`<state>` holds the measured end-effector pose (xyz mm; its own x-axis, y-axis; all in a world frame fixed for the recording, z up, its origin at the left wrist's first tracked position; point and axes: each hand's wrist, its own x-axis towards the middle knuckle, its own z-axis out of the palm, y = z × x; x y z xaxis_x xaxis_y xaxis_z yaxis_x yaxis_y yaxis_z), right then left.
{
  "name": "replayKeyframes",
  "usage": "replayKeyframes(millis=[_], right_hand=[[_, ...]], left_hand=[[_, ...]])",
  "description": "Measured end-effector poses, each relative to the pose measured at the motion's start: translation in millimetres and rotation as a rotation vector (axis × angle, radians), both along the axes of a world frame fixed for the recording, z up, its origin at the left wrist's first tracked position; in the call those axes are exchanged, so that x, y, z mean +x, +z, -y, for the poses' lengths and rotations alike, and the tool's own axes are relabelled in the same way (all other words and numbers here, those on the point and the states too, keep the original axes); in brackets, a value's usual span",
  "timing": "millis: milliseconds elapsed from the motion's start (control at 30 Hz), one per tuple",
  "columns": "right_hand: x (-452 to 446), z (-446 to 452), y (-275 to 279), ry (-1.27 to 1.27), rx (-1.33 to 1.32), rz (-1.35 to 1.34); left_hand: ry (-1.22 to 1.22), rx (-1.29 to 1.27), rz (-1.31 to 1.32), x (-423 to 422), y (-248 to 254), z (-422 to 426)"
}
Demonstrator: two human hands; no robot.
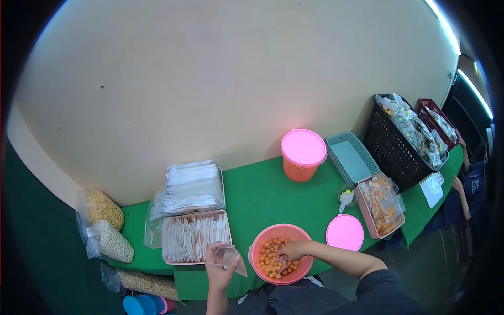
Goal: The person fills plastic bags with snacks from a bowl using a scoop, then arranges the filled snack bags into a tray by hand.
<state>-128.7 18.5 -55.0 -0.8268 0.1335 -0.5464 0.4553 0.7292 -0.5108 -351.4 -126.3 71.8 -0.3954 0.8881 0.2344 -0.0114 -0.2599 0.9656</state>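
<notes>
Fingers of the left hand [219,272] gripped a clear packet [223,256]; whether the right hand [294,251] clasped anything, I could not tell; a green table [257,199] spread far; near, right of the packet, a coral tub [286,232] surrounded that hand and orange balls [265,255]; gathering these seemed underway; lifting next called for care.

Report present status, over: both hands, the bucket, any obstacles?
Left hand holding clear pouch. Right hand inside coral bucket, grip unclear. Orange snacks inside. No obstruction seen above bucket.
</notes>
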Motion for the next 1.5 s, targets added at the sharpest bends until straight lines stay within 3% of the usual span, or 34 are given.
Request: replayKeyframes(millis=[67, 200, 300, 367, 433, 467, 533, 633, 767, 833, 967, 1033, 1167, 1267, 1333, 1367, 1433, 1500], right_hand=[[9.0, 0.6, 13.1, -0.081, 0.003, -0.174], [24.2, -4.2, 57.1, -0.21, -0.008, -0.17], [40.7, -9.0, 91.9, -0.281, 0.005, -0.312], [50.8, -10.0, 123.6, -0.431, -0.155, -0.383], [60.3, -13.0, 137.8, -0.436, -0.113, -0.432], [64.5, -12.4, 154.3, -0.449, -0.094, -0.479], [71.1, -5.9, 179.9, -0.463, 0.003, -0.596], [79.4, 0.2, 204.1, -0.467, 0.122, -0.574], [79.7, 12.6, 226.4, -0.502, 0.141, -0.521], [77.5, 21.8, 233.4, -0.675, 0.072, -0.62], [74.6, 30.1, 237.7, -0.76, -0.004, -0.795], [71.4, 33.2, 223.2, -0.867, -0.516, -1.114], [59.7, 40.9, 218.4, -0.848, -0.55, -1.16], [60.4, 39.9, 215.6, -0.901, -0.371, -1.226], [61.5, 34.4, 217.6, -1.154, -0.402, -1.405], [60.8, 31.3, 213.3, -1.154, -0.402, -1.403], [56.4, 16.3, 192.8, -1.187, -0.378, -1.386], [45.6, 10.0, 154.1, -1.205, -0.386, -1.254]], left_hand=[[-0.001, -0.008, 0.001, -1.9, -2.2, 0.6], [0.024, -0.033, -0.017, -3.7, -1.8, 0.1], [0.015, -0.091, -0.089, -3.2, -1.4, -1.4], [0.003, -0.134, -0.147, -0.6, 0.6, -3.7], [-0.102, -0.251, -0.495, 5.6, 5.0, -9.1], [-0.105, -0.25, -0.494, 9.4, 4.2, -12.1], [-0.172, -0.154, -0.836, 18.3, 1.2, -18.5], [-0.258, -0.157, -0.875, 38.8, 4.9, -21.4], [-0.314, -0.138, -0.872, 60.9, 18.4, -27.5], [-0.325, -0.125, -0.855, 66.7, 16.6, -31.3], [-0.328, -0.114, -0.815, 73.9, 15.4, -36.4], [-0.326, -0.102, -0.739, 77.3, 14.4, -36.1], [-0.307, -0.102, -0.706, 79.1, 10.0, -34.0], [-0.298, -0.122, -0.642, 73.3, 6.1, -33.6], [-0.188, -0.137, -0.575, 61.4, -3.9, -33.9], [-0.187, -0.138, -0.574, 54.1, -6.6, -32.5], [-0.051, -0.111, -0.294, 37.9, -7.4, -30.4], [0.055, -0.007, -0.213, 26.7, -3.6, -25.9]])
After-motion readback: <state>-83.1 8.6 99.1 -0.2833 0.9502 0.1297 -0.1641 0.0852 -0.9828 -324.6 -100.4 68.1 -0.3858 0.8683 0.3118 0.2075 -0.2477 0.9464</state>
